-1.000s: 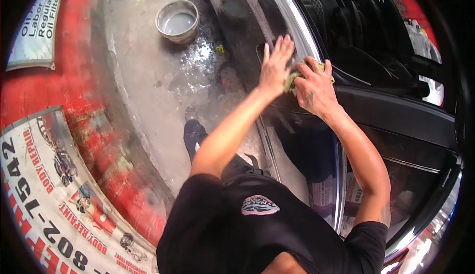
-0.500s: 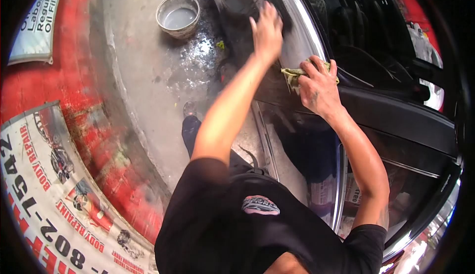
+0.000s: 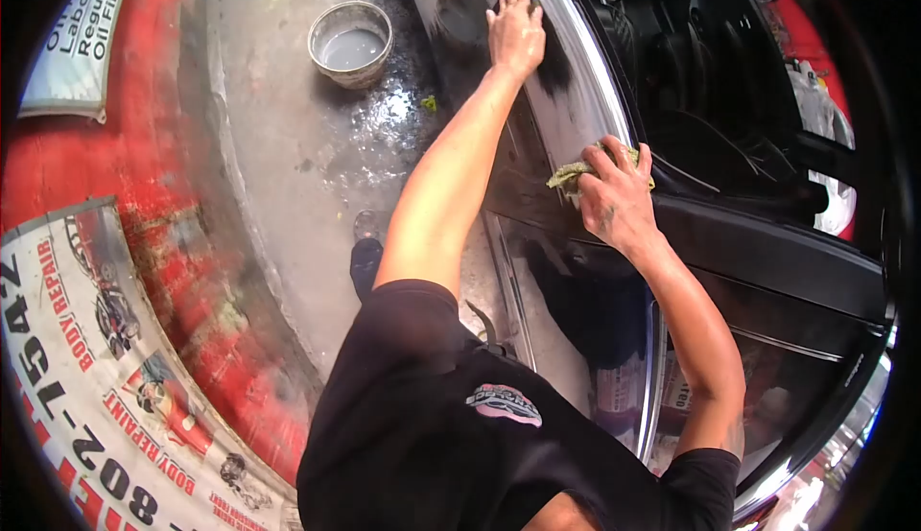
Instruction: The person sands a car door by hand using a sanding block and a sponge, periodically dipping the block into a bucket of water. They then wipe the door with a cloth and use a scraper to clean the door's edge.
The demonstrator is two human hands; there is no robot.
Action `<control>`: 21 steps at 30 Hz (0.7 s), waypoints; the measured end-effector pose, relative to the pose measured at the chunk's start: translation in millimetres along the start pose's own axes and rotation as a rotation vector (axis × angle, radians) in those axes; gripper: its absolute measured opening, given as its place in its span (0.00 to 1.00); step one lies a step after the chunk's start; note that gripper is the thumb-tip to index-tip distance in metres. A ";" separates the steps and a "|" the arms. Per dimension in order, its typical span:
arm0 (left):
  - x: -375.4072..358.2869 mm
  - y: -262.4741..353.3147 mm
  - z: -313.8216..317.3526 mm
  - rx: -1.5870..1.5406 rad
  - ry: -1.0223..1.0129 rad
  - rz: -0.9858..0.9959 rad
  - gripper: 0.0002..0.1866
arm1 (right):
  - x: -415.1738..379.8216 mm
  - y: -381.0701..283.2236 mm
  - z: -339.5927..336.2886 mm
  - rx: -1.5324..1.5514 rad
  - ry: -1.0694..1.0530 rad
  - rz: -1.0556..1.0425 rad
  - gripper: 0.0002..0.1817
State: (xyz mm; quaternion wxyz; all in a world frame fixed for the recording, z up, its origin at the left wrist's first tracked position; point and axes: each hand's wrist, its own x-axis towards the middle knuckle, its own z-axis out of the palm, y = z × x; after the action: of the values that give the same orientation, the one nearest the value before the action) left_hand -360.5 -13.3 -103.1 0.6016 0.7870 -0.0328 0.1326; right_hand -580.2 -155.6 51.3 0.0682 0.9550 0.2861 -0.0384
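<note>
My left hand (image 3: 518, 37) lies against the upper part of a black car door (image 3: 566, 80), fingers stretched out. Whether anything is under its palm is hidden. Greyish film covers the paint around it, with darker patches by the fingers. Closer to my body, my right hand (image 3: 619, 200) grips a crumpled yellow-green cloth (image 3: 573, 174) at the door's top edge, by the shiny window trim (image 3: 602, 56). The cloth's ends stick out on both sides of the fingers.
A bucket (image 3: 351, 47) of greyish liquid stands on the wet concrete floor (image 3: 278, 147), left of the car. Printed banners (image 3: 125, 368) hang along the red wall (image 3: 163, 214). The dark car interior (image 3: 700, 80) shows through the window opening at right.
My left hand has moved slightly up along the door and is no longer blurred. My right hand, still gripping the cloth, sits a little lower in view. The view has shifted slightly.
</note>
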 end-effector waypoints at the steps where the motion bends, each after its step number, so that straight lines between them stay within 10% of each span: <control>1: -3.3 -0.4 5.8 0.029 0.026 0.016 0.31 | -1.8 -0.8 1.0 0.006 0.004 -0.004 0.06; 5: -164.1 33.1 11.7 0.011 -0.095 0.184 0.34 | 1.8 1.6 3.8 0.040 0.025 0.001 0.06; 12: 10.7 1.4 -1.3 0.103 -0.052 0.032 0.30 | 0.6 2.3 7.6 0.024 0.034 0.006 0.07; 17: -140.0 37.0 11.5 0.033 -0.071 0.234 0.31 | 0.6 2.3 6.9 0.046 0.029 0.011 0.07; 21: -113.2 17.7 7.6 0.065 -0.103 0.308 0.35 | 1.2 2.8 7.6 0.009 0.015 0.023 0.07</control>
State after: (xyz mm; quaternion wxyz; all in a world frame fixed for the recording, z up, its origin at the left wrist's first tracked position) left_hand -471.9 -37.7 -116.4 0.5461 0.7973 -0.1796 0.1838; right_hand -577.9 -158.4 44.0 0.0621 0.9588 0.2753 -0.0316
